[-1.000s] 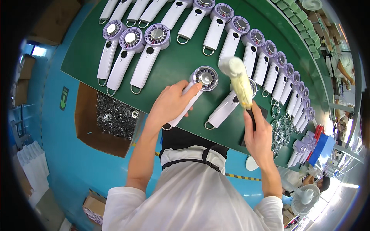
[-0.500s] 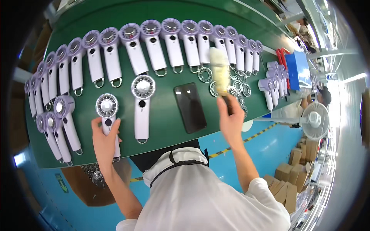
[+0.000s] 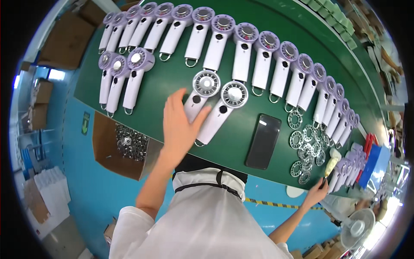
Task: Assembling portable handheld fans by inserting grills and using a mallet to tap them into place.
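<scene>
Handheld fan (image 3: 197,99) seen on counter (image 3: 233,151), left of black phone (image 3: 264,141); second fan (image 3: 223,108) between them. Handle bracketed by left hand (image 3: 176,125), fingers spread; firmness of contact cannot be told. Well right of phone, past metal rings (image 3: 307,149), dark handle of pale-headed tool (image 3: 332,162) pinched by fingers of right hand (image 3: 316,193). Step in hand judged as positioning of fan. For any lift, closing of fingers around handle, clear of second fan, called for.
</scene>
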